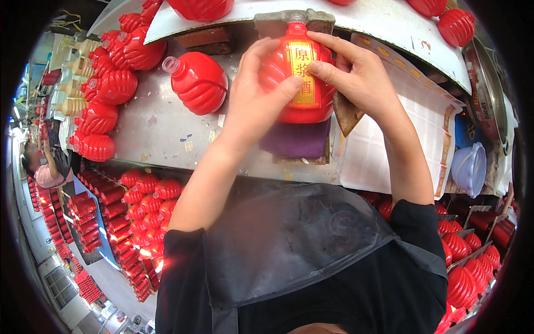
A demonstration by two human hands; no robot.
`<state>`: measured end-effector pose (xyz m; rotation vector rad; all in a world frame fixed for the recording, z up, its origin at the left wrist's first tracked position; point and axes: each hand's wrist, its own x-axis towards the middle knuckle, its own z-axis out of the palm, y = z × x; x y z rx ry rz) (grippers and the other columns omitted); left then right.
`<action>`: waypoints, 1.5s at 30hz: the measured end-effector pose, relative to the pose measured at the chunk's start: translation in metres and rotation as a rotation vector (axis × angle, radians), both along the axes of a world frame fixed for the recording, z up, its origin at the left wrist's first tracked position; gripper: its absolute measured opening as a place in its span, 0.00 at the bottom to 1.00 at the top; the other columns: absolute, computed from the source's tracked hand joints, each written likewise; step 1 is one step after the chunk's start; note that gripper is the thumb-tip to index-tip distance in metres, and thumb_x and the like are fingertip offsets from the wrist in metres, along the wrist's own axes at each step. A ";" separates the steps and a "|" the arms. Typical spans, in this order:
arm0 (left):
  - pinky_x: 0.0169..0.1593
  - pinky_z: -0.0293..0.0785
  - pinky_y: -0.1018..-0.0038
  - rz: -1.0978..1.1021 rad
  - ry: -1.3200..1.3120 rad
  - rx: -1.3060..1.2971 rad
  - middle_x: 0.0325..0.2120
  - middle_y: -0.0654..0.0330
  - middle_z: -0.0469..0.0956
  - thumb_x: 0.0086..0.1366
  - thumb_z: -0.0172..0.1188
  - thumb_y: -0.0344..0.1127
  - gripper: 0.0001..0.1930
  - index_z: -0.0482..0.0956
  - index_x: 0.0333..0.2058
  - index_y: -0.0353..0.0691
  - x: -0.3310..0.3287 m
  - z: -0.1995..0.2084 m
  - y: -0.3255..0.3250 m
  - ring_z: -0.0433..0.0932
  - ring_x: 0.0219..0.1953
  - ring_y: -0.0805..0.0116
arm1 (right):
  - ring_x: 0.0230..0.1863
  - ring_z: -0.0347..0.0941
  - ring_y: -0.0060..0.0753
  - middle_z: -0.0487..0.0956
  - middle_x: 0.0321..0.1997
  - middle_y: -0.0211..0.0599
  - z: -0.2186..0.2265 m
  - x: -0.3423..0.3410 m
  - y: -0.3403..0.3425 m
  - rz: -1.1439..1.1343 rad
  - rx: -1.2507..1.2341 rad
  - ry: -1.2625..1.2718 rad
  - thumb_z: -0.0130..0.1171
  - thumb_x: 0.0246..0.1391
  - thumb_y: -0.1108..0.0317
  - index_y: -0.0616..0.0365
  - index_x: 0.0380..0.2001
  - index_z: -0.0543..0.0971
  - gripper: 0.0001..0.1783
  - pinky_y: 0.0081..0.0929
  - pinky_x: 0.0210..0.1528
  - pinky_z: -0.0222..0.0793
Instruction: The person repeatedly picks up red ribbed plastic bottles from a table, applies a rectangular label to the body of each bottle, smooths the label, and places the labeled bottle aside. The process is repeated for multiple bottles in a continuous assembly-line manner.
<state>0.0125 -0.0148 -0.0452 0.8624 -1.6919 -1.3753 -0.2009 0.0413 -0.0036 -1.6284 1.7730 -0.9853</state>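
A round red bottle [300,116] with a ribbed body and clear neck lies on its side before me, its neck pointing away. A yellow label [305,100] with dark characters and a red border runs down its upper face. My left hand [253,92] wraps the bottle's left side, its thumb at the label's left edge. My right hand [359,72] grips the right side, with fingers near the shoulder and the thumb pressed on the label's right edge. Beneath the bottle lies a purple cloth [295,143] on a support.
Another red bottle [199,83] lies on the grey table [146,125], left of my hands. Several more line the left edge. White label sheets [384,136] spread to the right, near a pale blue bucket [469,167]. A white board [384,22] crosses the back. A person [49,173] is far left.
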 end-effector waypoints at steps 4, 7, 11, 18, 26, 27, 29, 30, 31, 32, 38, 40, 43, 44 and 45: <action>0.68 0.69 0.62 0.046 -0.012 0.001 0.65 0.49 0.70 0.59 0.76 0.41 0.38 0.70 0.64 0.36 -0.004 0.001 0.001 0.72 0.66 0.56 | 0.25 0.56 0.15 0.58 0.21 0.17 -0.005 0.003 -0.002 -0.021 -0.047 0.039 0.73 0.58 0.51 0.44 0.65 0.81 0.32 0.21 0.28 0.53; 0.67 0.71 0.63 0.050 -0.027 -0.015 0.63 0.50 0.72 0.58 0.76 0.41 0.38 0.69 0.64 0.36 -0.004 0.002 0.001 0.74 0.64 0.58 | 0.25 0.55 0.15 0.58 0.21 0.17 -0.007 0.003 -0.002 -0.025 -0.036 0.019 0.73 0.57 0.51 0.44 0.65 0.81 0.32 0.21 0.28 0.53; 0.66 0.71 0.63 0.050 -0.020 -0.002 0.63 0.50 0.72 0.58 0.76 0.41 0.38 0.69 0.64 0.36 -0.004 0.002 0.001 0.74 0.64 0.58 | 0.25 0.55 0.15 0.57 0.21 0.17 -0.007 0.002 -0.001 -0.018 -0.048 0.023 0.73 0.57 0.50 0.43 0.65 0.81 0.33 0.21 0.28 0.52; 0.67 0.70 0.62 0.042 -0.034 -0.038 0.63 0.48 0.72 0.58 0.76 0.45 0.41 0.69 0.64 0.33 -0.002 -0.001 -0.001 0.74 0.64 0.55 | 0.35 0.74 0.21 0.78 0.31 0.36 -0.003 -0.002 -0.004 0.016 -0.081 -0.177 0.66 0.62 0.57 0.50 0.63 0.81 0.27 0.25 0.39 0.71; 0.67 0.71 0.61 0.059 -0.062 -0.037 0.62 0.46 0.72 0.56 0.78 0.46 0.45 0.66 0.66 0.33 -0.003 0.000 0.001 0.74 0.64 0.54 | 0.30 0.70 0.30 0.73 0.29 0.35 -0.003 -0.006 -0.005 0.191 -0.183 0.085 0.66 0.62 0.67 0.48 0.61 0.83 0.23 0.28 0.36 0.70; 0.66 0.71 0.61 0.058 -0.054 -0.023 0.61 0.46 0.72 0.55 0.78 0.46 0.45 0.66 0.66 0.33 -0.003 0.000 0.002 0.74 0.63 0.54 | 0.30 0.67 0.25 0.71 0.29 0.32 -0.003 -0.006 -0.004 0.215 -0.207 0.118 0.67 0.61 0.68 0.50 0.62 0.83 0.25 0.25 0.35 0.67; 0.66 0.71 0.62 0.058 -0.040 -0.004 0.61 0.46 0.72 0.55 0.79 0.44 0.45 0.66 0.66 0.34 -0.004 0.001 0.002 0.75 0.63 0.54 | 0.28 0.64 0.25 0.68 0.27 0.31 -0.004 -0.006 -0.003 0.185 -0.179 0.130 0.70 0.57 0.67 0.49 0.62 0.83 0.27 0.25 0.33 0.65; 0.66 0.72 0.62 0.057 -0.034 0.000 0.61 0.47 0.72 0.55 0.79 0.43 0.44 0.66 0.66 0.34 -0.004 0.001 0.002 0.75 0.63 0.54 | 0.27 0.63 0.25 0.68 0.27 0.31 -0.004 -0.006 -0.003 0.182 -0.179 0.131 0.70 0.57 0.67 0.49 0.62 0.83 0.28 0.25 0.33 0.65; 0.66 0.72 0.62 0.054 -0.023 -0.003 0.61 0.47 0.72 0.54 0.79 0.42 0.44 0.66 0.66 0.34 -0.004 0.002 0.002 0.75 0.63 0.54 | 0.27 0.63 0.25 0.68 0.28 0.31 -0.003 -0.005 -0.003 0.192 -0.202 0.119 0.70 0.57 0.67 0.49 0.62 0.83 0.28 0.25 0.33 0.65; 0.66 0.72 0.62 0.059 -0.022 0.004 0.61 0.47 0.72 0.54 0.79 0.41 0.44 0.66 0.66 0.34 -0.005 0.002 0.003 0.75 0.63 0.54 | 0.27 0.62 0.24 0.68 0.27 0.31 -0.003 -0.005 -0.004 0.178 -0.177 0.125 0.70 0.56 0.67 0.49 0.62 0.83 0.28 0.25 0.32 0.64; 0.66 0.71 0.62 0.063 -0.019 -0.015 0.61 0.47 0.72 0.54 0.78 0.40 0.43 0.67 0.65 0.34 -0.006 0.000 0.003 0.75 0.63 0.54 | 0.26 0.61 0.23 0.68 0.27 0.30 -0.002 -0.007 -0.008 0.200 -0.176 0.120 0.71 0.54 0.67 0.50 0.63 0.82 0.30 0.24 0.31 0.63; 0.66 0.71 0.62 0.059 -0.019 -0.038 0.62 0.47 0.72 0.54 0.78 0.40 0.43 0.67 0.65 0.34 -0.005 -0.002 0.002 0.75 0.63 0.54 | 0.26 0.61 0.23 0.69 0.27 0.30 -0.005 -0.010 -0.007 0.227 -0.195 0.118 0.72 0.54 0.67 0.51 0.63 0.82 0.30 0.24 0.31 0.63; 0.67 0.70 0.62 0.069 -0.039 -0.071 0.62 0.47 0.72 0.54 0.78 0.41 0.43 0.67 0.65 0.34 -0.005 -0.003 0.002 0.74 0.63 0.54 | 0.26 0.61 0.23 0.70 0.28 0.30 -0.011 -0.010 -0.004 0.218 -0.221 0.107 0.72 0.54 0.67 0.51 0.63 0.82 0.31 0.23 0.31 0.63; 0.67 0.71 0.62 0.068 -0.030 -0.056 0.62 0.47 0.72 0.54 0.79 0.41 0.43 0.67 0.65 0.34 -0.005 -0.003 0.002 0.74 0.63 0.54 | 0.26 0.61 0.22 0.71 0.29 0.29 -0.012 -0.009 -0.004 0.199 -0.164 0.114 0.71 0.54 0.67 0.51 0.63 0.82 0.30 0.23 0.31 0.63; 0.66 0.71 0.62 0.068 -0.021 -0.055 0.62 0.47 0.72 0.54 0.79 0.41 0.43 0.67 0.65 0.34 -0.005 -0.003 0.002 0.75 0.63 0.54 | 0.27 0.61 0.20 0.72 0.29 0.28 -0.011 -0.008 -0.004 0.197 -0.167 0.112 0.71 0.55 0.68 0.50 0.63 0.82 0.30 0.22 0.31 0.63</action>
